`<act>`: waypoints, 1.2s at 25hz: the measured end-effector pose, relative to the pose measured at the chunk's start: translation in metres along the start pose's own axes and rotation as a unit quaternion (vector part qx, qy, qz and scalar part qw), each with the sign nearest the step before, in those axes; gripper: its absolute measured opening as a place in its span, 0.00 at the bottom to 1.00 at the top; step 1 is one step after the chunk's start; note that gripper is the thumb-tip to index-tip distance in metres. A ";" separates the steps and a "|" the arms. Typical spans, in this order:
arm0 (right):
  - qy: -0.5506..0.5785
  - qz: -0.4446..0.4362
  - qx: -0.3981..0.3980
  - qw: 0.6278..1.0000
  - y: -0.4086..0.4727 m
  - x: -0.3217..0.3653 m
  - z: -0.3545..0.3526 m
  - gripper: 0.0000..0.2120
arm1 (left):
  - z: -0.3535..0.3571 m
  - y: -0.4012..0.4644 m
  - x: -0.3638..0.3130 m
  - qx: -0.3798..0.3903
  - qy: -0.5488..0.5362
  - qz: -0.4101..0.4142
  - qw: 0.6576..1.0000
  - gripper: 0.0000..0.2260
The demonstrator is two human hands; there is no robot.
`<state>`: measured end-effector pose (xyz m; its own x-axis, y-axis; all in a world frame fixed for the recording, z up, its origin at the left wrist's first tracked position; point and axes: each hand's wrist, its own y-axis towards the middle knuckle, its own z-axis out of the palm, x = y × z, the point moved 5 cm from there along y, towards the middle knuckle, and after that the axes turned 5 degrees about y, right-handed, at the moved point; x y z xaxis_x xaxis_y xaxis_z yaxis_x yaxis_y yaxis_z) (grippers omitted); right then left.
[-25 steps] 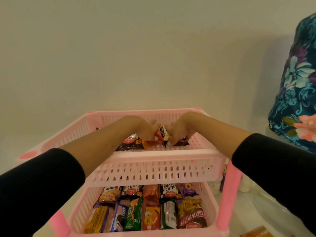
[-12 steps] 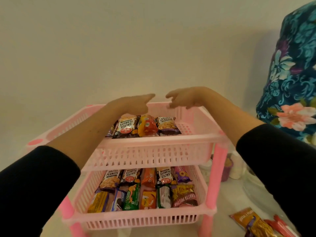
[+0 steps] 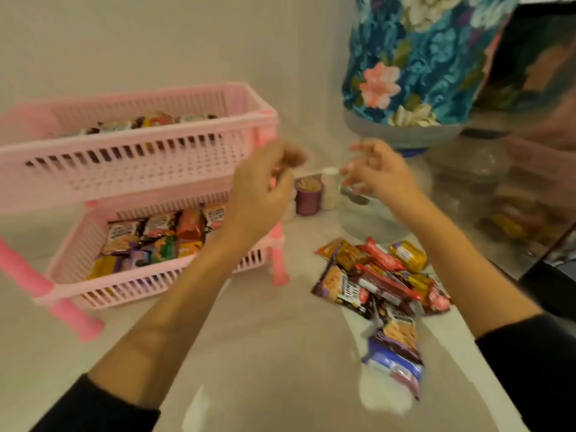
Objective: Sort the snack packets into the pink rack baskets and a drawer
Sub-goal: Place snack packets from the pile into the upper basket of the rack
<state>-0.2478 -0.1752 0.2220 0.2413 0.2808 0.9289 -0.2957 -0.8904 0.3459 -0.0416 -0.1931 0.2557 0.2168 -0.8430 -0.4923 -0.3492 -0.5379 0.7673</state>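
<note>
A pink two-tier rack stands at the left. Its upper basket [image 3: 140,169] holds a row of snack packets [image 3: 149,121] along the back. Its lower basket [image 3: 149,280] is packed with several packets [image 3: 162,235]. A loose pile of snack packets [image 3: 378,280] lies on the white counter at the right, trailing toward me. My left hand [image 3: 265,185] hovers in front of the rack's right post, fingers loosely curled, holding nothing. My right hand [image 3: 378,173] hangs above and behind the pile, fingers spread and empty.
A water dispenser bottle under a blue floral cover [image 3: 417,57] stands at the back right on a clear base [image 3: 371,213]. A purple toothpick cup [image 3: 308,196] and a small white bottle [image 3: 330,187] sit between rack and dispenser. A dark cabinet [image 3: 536,194] borders the right.
Both hands have lifted out of the upper basket, leaving the packets there, and swung right and down toward the loose pile. My view has turned right, so the rack now sits at the left.
</note>
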 end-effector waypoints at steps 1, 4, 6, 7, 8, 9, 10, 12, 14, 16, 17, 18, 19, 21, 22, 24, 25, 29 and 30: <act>-0.028 0.032 -0.008 0.999 -0.030 -0.031 -0.013 0.13 | 0.031 -0.025 0.005 0.043 -0.009 -0.022 0.999 0.16; -0.166 0.077 -0.046 0.982 -0.115 -0.102 -0.044 0.12 | 0.120 -0.093 0.030 0.193 0.027 -0.089 0.977 0.18; -0.271 0.060 -0.062 0.959 -0.157 -0.129 -0.053 0.06 | 0.168 -0.127 0.051 0.314 0.095 -0.097 0.940 0.24; -0.317 0.058 -0.058 0.945 -0.174 -0.138 -0.055 0.03 | 0.188 -0.141 0.059 0.381 0.136 -0.095 0.910 0.27; -0.363 0.067 -0.054 0.928 -0.189 -0.146 -0.054 0.05 | 0.204 -0.153 0.066 0.443 0.172 -0.090 0.875 0.31; -0.414 0.083 -0.054 0.905 -0.201 -0.155 -0.054 0.10 | 0.218 -0.162 0.070 0.488 0.199 -0.084 0.845 0.35; -0.462 0.112 -0.054 0.878 -0.211 -0.163 -0.052 0.17 | 0.227 -0.168 0.075 0.517 0.223 -0.080 0.823 0.39; -0.494 0.206 -0.044 0.843 -0.221 -0.178 -0.047 0.31 | 0.238 -0.177 0.081 0.528 0.279 -0.088 0.797 0.45; -0.456 0.301 -0.025 0.837 -0.220 -0.189 -0.046 0.36 | 0.241 -0.180 0.086 0.494 0.347 -0.089 0.792 0.42; -0.415 0.322 -0.022 0.851 -0.214 -0.194 -0.048 0.33 | 0.239 -0.183 0.089 0.462 0.392 -0.088 0.791 0.32; -0.388 0.319 -0.032 0.864 -0.212 -0.194 -0.050 0.32 | 0.237 -0.185 0.090 0.450 0.392 -0.098 0.796 0.28; -0.359 0.313 -0.046 0.878 -0.210 -0.193 -0.054 0.31 | 0.234 -0.186 0.091 0.440 0.374 -0.120 0.808 0.25; -0.327 0.312 -0.057 0.890 -0.208 -0.190 -0.057 0.31 | 0.229 -0.187 0.091 0.430 0.342 -0.149 0.822 0.23; -0.252 0.333 -0.068 0.906 -0.206 -0.181 -0.064 0.28 | 0.214 -0.185 0.087 0.406 0.273 -0.207 0.847 0.19; -0.203 0.354 -0.070 0.910 -0.205 -0.175 -0.066 0.25 | 0.204 -0.183 0.083 0.394 0.248 -0.230 0.855 0.18; -0.059 0.411 -0.087 0.905 -0.204 -0.158 -0.066 0.17 | 0.181 -0.175 0.075 0.375 0.212 -0.272 0.861 0.17; 0.043 0.448 -0.104 0.887 -0.205 -0.149 -0.062 0.14 | 0.169 -0.169 0.070 0.368 0.199 -0.286 0.862 0.17; 0.372 0.444 -0.093 0.810 -0.196 -0.101 -0.022 0.13 | 0.116 -0.126 0.035 0.325 0.127 -0.314 0.883 0.19; 0.395 0.421 -0.080 0.812 -0.188 -0.085 -0.013 0.15 | 0.100 -0.112 0.024 0.317 0.117 -0.310 0.889 0.20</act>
<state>-0.2251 -0.0269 0.0801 -0.7593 -0.2048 0.6177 -0.1803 -0.8459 -0.5020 -0.0888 -0.1524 0.1165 0.7047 -0.4035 -0.5836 -0.5231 -0.8512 -0.0432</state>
